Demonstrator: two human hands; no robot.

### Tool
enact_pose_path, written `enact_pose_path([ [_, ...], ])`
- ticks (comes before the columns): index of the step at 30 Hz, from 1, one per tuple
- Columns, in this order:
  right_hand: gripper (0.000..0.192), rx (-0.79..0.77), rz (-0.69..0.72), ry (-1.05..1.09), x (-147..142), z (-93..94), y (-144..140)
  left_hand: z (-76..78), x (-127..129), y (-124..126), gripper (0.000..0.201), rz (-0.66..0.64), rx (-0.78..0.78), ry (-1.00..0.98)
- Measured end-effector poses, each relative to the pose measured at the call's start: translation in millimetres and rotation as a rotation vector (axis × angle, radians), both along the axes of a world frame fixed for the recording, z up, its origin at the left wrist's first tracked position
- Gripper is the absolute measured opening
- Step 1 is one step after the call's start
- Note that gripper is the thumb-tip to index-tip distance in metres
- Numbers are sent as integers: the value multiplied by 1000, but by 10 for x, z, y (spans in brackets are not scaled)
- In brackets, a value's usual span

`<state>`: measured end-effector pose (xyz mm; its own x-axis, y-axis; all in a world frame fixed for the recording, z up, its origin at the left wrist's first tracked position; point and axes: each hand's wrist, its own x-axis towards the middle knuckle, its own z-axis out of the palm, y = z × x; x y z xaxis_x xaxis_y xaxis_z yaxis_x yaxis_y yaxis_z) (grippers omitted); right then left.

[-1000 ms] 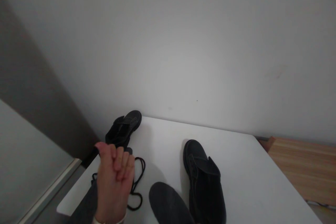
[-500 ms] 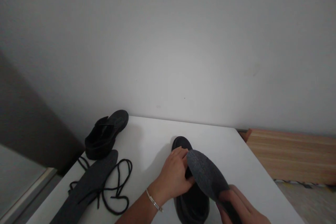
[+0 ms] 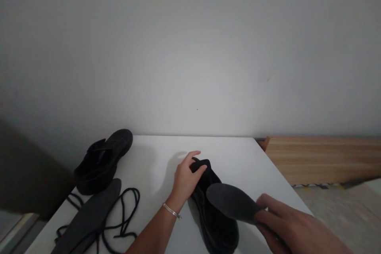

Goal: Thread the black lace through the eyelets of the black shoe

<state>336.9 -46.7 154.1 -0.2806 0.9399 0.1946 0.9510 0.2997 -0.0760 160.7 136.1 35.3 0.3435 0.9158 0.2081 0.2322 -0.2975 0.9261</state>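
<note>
Fingers of your left hand (image 3: 186,176) curl around the toe of the black shoe (image 3: 212,210) mid-tabletop; your right hand (image 3: 290,228) pinches a dark insole (image 3: 230,202) above it. Another shoe (image 3: 102,160), insole (image 3: 87,218) and laces (image 3: 125,214) lie by the table's (image 3: 235,154) left edge.

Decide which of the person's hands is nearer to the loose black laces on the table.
Left. The left hand grips the black shoe to the right of the laces; the right hand, holding an insole, lies farther right.
</note>
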Motion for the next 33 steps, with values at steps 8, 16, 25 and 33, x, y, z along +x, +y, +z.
enact_pose_path([
  [8, 30, -404, -55, -302, -475, 45, 277, -57, -39, -34, 26, -39, 78, -108],
  [16, 22, -635, -117, -382, -888, 36, 672, -76, -44, -57, 28, -29, 69, -124],
  [25, 34, -461, -283, -146, -927, -492, 846, -76, -48, -85, 29, -10, -15, -97],
  [33, 41, -443, -314, -111, -920, -675, 1062, -57, -57, -87, 31, -20, -18, -97],
])
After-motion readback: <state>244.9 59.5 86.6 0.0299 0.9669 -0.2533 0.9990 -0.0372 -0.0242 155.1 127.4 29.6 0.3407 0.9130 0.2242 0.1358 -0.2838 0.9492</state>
